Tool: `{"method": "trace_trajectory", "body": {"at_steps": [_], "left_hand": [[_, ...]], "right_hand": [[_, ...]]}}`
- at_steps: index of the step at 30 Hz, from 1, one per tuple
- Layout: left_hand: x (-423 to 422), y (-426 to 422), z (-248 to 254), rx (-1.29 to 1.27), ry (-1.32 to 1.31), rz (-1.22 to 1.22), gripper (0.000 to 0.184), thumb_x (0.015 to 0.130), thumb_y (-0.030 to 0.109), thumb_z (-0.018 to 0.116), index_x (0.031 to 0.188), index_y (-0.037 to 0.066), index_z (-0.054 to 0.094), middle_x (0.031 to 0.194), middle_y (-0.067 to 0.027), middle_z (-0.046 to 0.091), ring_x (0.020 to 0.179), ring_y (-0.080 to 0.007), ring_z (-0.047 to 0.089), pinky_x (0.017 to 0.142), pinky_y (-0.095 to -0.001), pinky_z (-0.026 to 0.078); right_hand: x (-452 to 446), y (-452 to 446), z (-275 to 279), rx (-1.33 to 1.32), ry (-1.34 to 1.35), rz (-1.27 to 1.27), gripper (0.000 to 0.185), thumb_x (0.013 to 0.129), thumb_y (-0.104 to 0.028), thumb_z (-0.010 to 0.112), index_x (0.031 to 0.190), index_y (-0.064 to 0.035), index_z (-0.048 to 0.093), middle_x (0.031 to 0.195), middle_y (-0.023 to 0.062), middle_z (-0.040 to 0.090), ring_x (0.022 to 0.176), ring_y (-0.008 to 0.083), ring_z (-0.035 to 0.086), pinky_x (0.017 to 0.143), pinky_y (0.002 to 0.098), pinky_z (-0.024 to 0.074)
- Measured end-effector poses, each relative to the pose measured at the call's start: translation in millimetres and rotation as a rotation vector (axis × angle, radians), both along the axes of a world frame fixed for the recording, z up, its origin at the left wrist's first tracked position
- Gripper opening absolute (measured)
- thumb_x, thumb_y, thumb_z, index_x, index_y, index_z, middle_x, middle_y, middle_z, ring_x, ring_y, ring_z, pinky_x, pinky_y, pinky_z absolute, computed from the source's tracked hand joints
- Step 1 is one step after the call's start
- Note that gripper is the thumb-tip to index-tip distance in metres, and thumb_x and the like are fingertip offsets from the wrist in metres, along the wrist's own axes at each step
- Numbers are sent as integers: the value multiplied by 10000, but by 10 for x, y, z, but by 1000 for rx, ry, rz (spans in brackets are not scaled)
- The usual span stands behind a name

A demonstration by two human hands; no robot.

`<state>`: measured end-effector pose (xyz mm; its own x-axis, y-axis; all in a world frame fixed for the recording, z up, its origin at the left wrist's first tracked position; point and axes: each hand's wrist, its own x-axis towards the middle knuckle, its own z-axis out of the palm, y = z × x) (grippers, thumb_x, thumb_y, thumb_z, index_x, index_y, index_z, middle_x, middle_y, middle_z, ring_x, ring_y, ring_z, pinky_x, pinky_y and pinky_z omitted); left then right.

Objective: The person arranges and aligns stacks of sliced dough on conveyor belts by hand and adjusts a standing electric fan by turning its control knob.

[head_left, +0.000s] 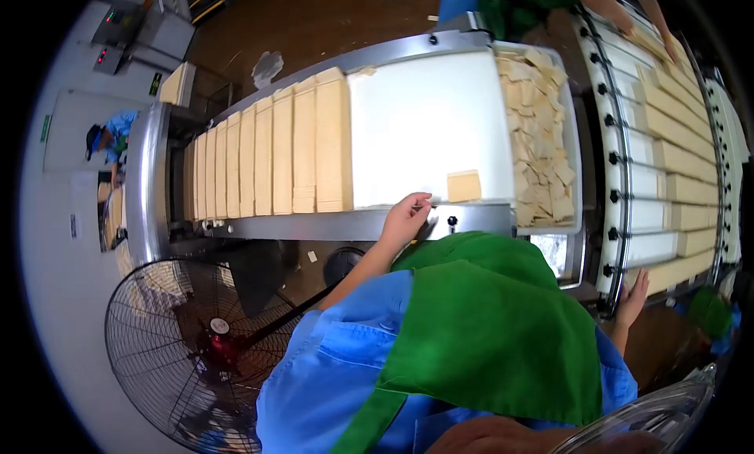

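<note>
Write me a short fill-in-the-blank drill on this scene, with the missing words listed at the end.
1. The small square piece lies on a belt whose colour is ____.
2. The hand nearest that piece is the person's ____ one.
3. The apron on the person is coloured ____.
4. In the picture, the bin of loose pieces stands at the belt's ____ end.

Missing words: white; left; green; right.

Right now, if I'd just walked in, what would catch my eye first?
Probably the green apron at the bottom centre and the large caged fan at lower left. Above them, a row of tan slabs lies across the white belt, with a bin of tan scraps past its right end. The left hand is near a small tan piece.
</note>
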<state>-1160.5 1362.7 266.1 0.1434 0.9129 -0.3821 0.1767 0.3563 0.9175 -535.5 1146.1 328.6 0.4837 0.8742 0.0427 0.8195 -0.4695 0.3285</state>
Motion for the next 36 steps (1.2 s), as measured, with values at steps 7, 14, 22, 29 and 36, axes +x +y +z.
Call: {"method": "trace_trajectory", "body": {"at_steps": [7, 14, 22, 29, 36], "left_hand": [[-1050, -241, 9, 412, 787, 247, 581, 864, 174, 709, 1399, 95, 499, 1490, -205, 411, 878, -242, 667, 735, -320, 554], [-1696, -219, -242, 297, 462, 387, 725, 812, 94, 755, 1459, 75, 428, 1569, -229, 291, 980, -233, 656, 712, -276, 565], [-1715, -102, -156, 182, 326, 417, 788, 804, 61, 762, 1493, 42, 381, 1618, -244, 190, 1065, -208, 621, 725, -269, 550], [-1749, -72, -89, 115, 369, 313, 641, 798, 60, 763, 1397, 58, 537, 1598, -247, 247, 839, -157, 679, 634, -261, 556], [-1593, 237, 70, 222, 409, 59, 480, 758, 169, 802, 1226, 187, 692, 1515, -178, 421, 626, -202, 697, 622, -330, 569]], "right_hand": [[-311, 752, 68, 367, 404, 271, 669, 935, -250, 641, 1498, -10, 371, 1545, 221, 365, 1382, 392, 402, 1148, 457, 313], [-3169, 3671, 30, 235, 948, 690, 692, 815, -113, 714, 1437, -4, 432, 1457, 182, 467, 1381, 321, 415, 1158, 400, 308], [-6895, 6000, -131, -35, 945, 1378, 817, 721, -399, 823, 1410, -101, 502, 1419, 153, 526, 1346, 360, 446, 1135, 465, 348], [-7366, 5446, -694, -37, 780, 917, 684, 765, -418, 770, 1311, -58, 571, 1287, 173, 587, 1223, 333, 520, 1056, 446, 406], [-6242, 5259, -635, 288, 724, 745, 618, 722, -392, 781, 1197, -43, 597, 1200, 163, 591, 1144, 342, 548, 968, 465, 441]]}}
